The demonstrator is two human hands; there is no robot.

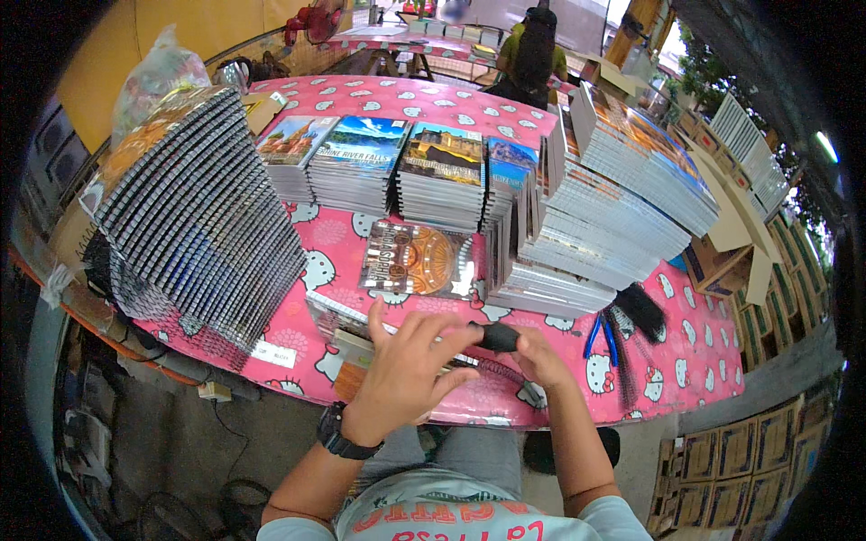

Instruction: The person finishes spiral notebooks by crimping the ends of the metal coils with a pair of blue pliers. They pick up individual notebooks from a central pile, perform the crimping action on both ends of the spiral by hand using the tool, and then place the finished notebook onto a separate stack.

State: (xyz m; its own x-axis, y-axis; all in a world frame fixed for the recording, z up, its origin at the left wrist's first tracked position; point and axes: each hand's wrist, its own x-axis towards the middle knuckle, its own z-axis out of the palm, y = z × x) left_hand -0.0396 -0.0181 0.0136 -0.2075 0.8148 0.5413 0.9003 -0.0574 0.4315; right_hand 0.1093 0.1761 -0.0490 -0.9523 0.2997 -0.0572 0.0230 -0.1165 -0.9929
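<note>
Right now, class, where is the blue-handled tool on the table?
In the head view, the blue-handled tool lies on the pink tablecloth, to the right of the person's right hand and just left of the black bundle.

One head-worn fisheye view looks steeply down from over the near edge of the pink table (695, 316), facing across the surface toward its far edge, upright, with the near edge bowed and dark rounding in the frame's corners. It is close enough that the left hand (406, 356) and right hand (543, 361) loom large just inside the near edge and the wearer's shirt (451, 514) fills the bottom, yet wide enough to reach past the far edge to a small, distant second table (361, 42).
</note>
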